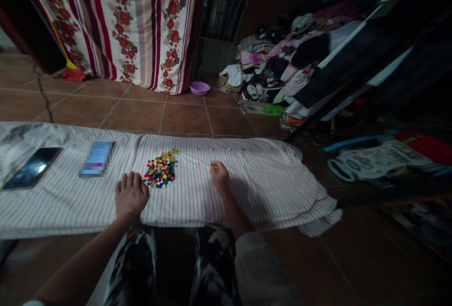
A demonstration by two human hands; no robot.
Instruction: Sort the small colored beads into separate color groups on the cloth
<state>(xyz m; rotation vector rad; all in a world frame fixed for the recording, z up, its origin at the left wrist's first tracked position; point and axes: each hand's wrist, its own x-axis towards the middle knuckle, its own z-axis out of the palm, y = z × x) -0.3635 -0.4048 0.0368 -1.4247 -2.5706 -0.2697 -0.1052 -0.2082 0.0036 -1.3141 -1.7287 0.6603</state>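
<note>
A heap of small colourful beads (161, 170) lies on a pink-striped white cloth (268, 179) spread over the tiled floor. My left hand (130, 195) rests flat on the cloth just left of the heap, fingers stretched out and holding nothing. My right hand (219, 174) is to the right of the heap. Its fingers are curled down with the tips on the cloth, and whatever they pinch is too small to see. A few stray beads (213, 148) sit near the cloth's far edge. My patterned trouser legs (212, 263) show at the bottom.
A black phone (31, 167) and a blue flat object (97, 157) lie on the cloth's left part. Beyond are a floral curtain (141, 23), a purple bowl (199, 88) and a clothes pile (282, 61). A toy board (374, 160) sits under dark shelving at right.
</note>
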